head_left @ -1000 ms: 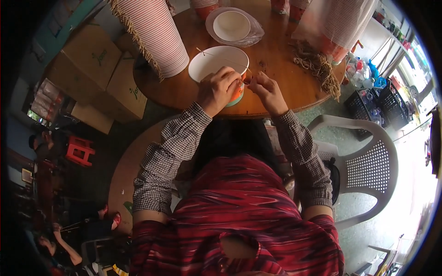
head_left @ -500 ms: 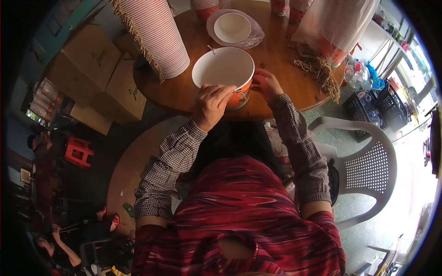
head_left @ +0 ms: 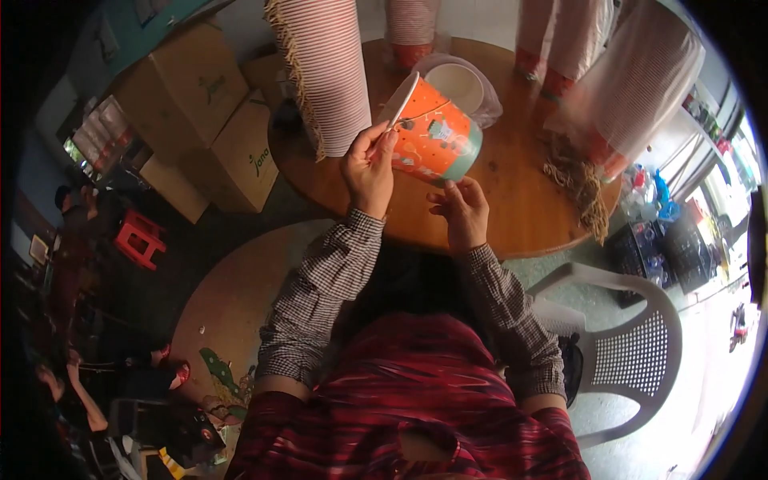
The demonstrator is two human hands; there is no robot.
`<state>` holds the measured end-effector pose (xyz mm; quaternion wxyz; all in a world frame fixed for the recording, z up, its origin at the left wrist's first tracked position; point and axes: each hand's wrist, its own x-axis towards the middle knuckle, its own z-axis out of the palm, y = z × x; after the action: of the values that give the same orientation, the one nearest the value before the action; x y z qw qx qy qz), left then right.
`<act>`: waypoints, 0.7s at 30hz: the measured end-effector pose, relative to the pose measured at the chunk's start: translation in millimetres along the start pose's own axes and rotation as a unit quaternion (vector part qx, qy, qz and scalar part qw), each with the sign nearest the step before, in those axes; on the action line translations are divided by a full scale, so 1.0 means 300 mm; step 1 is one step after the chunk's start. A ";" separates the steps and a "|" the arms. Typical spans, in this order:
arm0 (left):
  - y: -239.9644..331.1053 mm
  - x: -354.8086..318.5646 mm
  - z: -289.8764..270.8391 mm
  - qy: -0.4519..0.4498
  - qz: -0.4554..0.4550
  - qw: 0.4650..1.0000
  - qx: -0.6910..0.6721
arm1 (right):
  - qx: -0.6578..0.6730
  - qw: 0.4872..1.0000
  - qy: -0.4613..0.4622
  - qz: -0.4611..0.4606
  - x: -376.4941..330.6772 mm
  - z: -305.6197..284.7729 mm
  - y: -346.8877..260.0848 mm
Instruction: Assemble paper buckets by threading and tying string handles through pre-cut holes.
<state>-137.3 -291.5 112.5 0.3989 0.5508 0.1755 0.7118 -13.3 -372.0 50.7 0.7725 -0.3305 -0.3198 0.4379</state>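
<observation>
An orange paper bucket (head_left: 436, 132) with a teal base band and printed pictures is tipped on its side above the table's near part. Its white rim faces left, and a thin twine cord lies across its wall. My left hand (head_left: 370, 168) pinches the rim, thumb in front. At the lower edge of the base, my right hand (head_left: 462, 210) has its thumb and fingertips against the bucket, the other fingers curled. Behind it, a white bowl-like tub (head_left: 456, 86) sits in clear plastic. A tall stack of nested paper buckets (head_left: 332, 80) stands to the left, twine loops hanging down its side.
The round wooden table (head_left: 520, 216) also bears plastic-wrapped bucket stacks (head_left: 632, 88) and a twine bundle (head_left: 580, 188) at the right. Cardboard boxes (head_left: 196, 120) stand left. A plastic chair (head_left: 640, 352) and black crates (head_left: 672, 248) are right; a red stool (head_left: 140, 238) is left.
The bucket has turned from upright, opening up, to lying sideways with its base toward the right. My right hand has moved from its rim side to its base. The view has shifted.
</observation>
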 end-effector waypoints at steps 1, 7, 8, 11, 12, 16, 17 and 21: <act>0.001 0.001 0.009 0.007 0.002 1.000 -0.015 | 0.000 1.000 -0.007 0.001 0.020 0.013 0.013; 0.060 -0.037 0.056 -0.149 0.091 0.984 0.035 | 0.161 0.985 -0.008 -0.065 0.173 -0.039 -0.018; 0.067 -0.024 0.033 -0.134 0.079 0.986 0.059 | 0.151 0.986 -0.017 -0.066 0.184 -0.041 -0.039; 0.050 0.068 -0.060 -0.022 0.095 0.987 0.124 | 0.125 0.990 -0.030 -0.061 0.202 -0.026 -0.100; 0.033 0.094 -0.083 0.033 0.004 0.998 0.050 | 0.119 0.991 -0.033 -0.055 0.207 -0.030 -0.114; -0.065 0.200 -0.165 0.063 -0.139 0.987 -0.040 | 0.114 0.990 -0.073 -0.048 0.224 -0.051 -0.125; -0.082 0.220 -0.168 0.026 -0.164 0.984 -0.061 | 0.110 0.990 -0.074 -0.045 0.227 -0.047 -0.129; -0.135 0.276 -0.164 -0.010 -0.202 0.973 -0.106 | 0.110 0.991 -0.071 -0.027 0.258 -0.038 -0.122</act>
<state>-173.8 -194.0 121.6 0.5926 0.4651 0.2027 0.6256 44.6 -320.6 88.8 0.7910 -0.2030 -0.3321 0.4720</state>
